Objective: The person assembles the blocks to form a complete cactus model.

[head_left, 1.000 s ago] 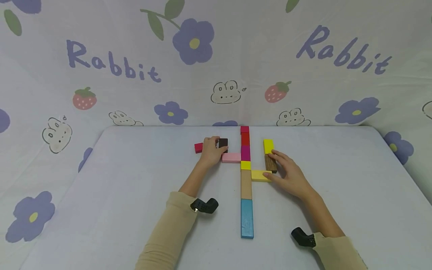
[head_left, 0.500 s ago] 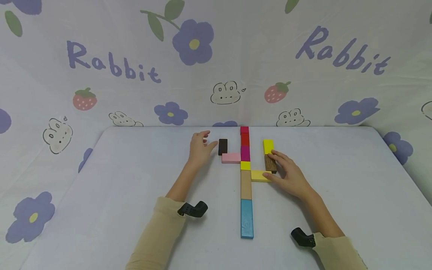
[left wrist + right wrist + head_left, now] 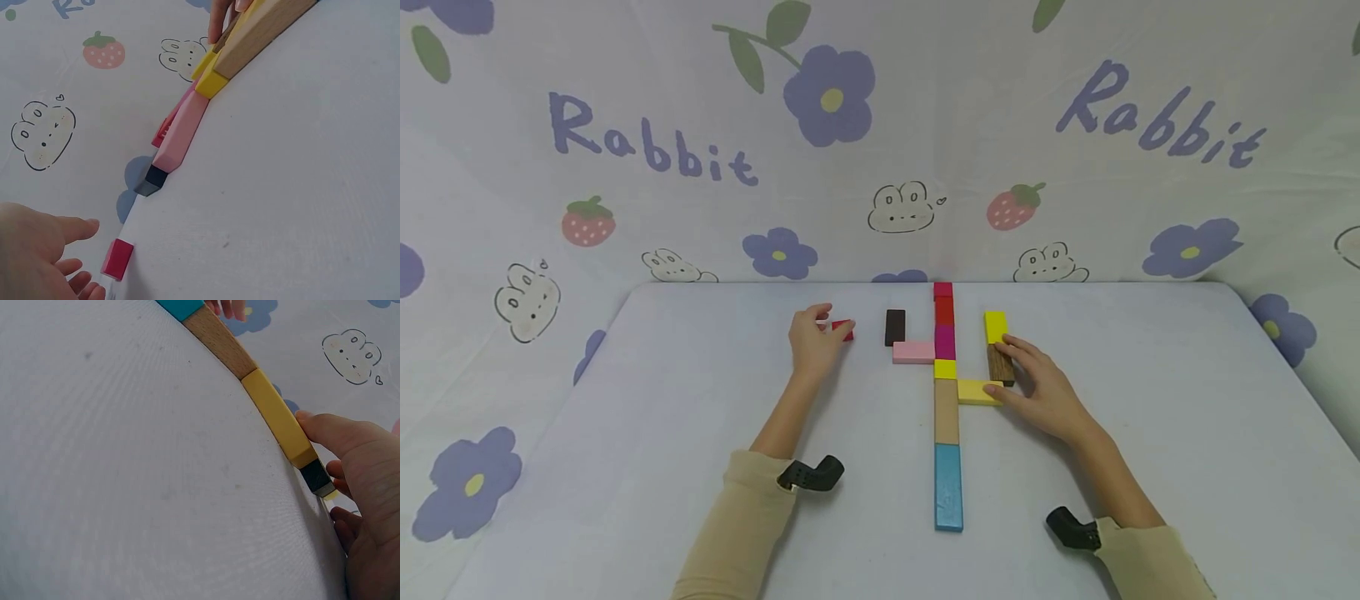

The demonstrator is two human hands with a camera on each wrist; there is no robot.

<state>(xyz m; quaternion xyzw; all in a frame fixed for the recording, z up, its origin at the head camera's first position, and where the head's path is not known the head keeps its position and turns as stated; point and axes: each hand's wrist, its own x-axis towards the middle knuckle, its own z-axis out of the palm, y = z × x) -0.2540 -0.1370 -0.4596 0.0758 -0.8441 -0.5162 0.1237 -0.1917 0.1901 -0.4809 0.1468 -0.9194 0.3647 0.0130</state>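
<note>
In the head view my left hand (image 3: 812,343) is at a small red block (image 3: 844,330). The left wrist view shows its thumb and fingers spread beside the red block, without a grip on it. My right hand (image 3: 1043,392) rests at the right branch of the layout. Its thumb touches the light yellow block (image 3: 976,392) and its fingertips touch the brown wood-grained block (image 3: 1000,364). A bright yellow block (image 3: 996,326) continues beyond the brown one. The pink block (image 3: 913,352) juts left from the middle column, with a black block (image 3: 895,327) upright in line above its left end.
The column runs away from me: blue block (image 3: 948,487), tan block (image 3: 947,412), small yellow block (image 3: 945,369), magenta block (image 3: 944,342), red block (image 3: 943,311), and a crimson block (image 3: 943,290) at the far edge. A white table (image 3: 647,467) lies beneath; a printed cloth (image 3: 685,75) hangs behind.
My left hand has moved left, away from the black block, to the small red block. The black block stays by the pink one. My right hand has kept its place.
</note>
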